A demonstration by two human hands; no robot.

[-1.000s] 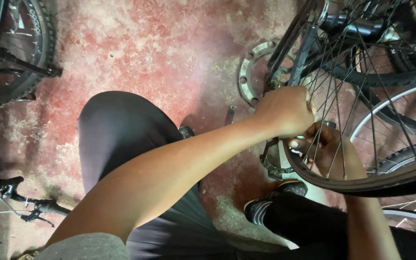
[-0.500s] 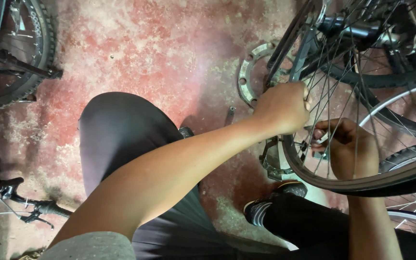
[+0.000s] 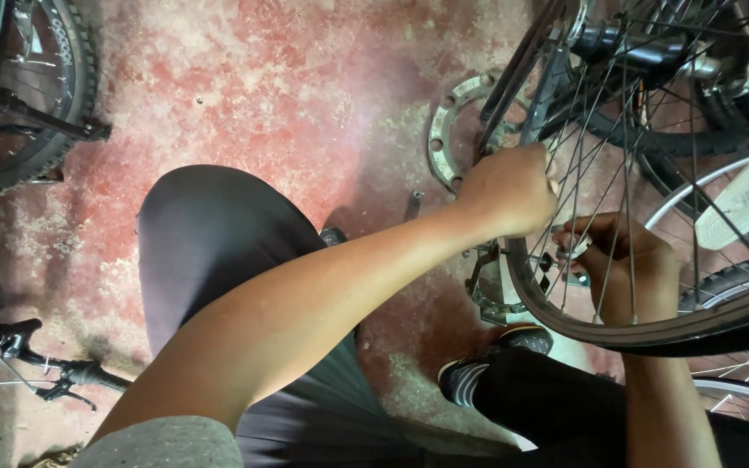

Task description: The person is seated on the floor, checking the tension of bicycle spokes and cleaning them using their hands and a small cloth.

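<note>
A spoked bicycle wheel with a black tyre stands at the right, in front of my knees. My left hand reaches across from the lower left and closes on the spokes and rim near the wheel's left side. Behind the spokes, my right hand pinches a small metal tool against a spoke at the rim. Part of both hands is hidden by the spokes.
A round metal ring with holes lies on the red concrete floor. A pedal sits below the wheel. Another bicycle's tyre and handlebar are at the left. More wheels crowd the right. My shoe is on the floor.
My right hand has slid left along the inside of the rim towards my left hand. My left hand stays on the spokes.
</note>
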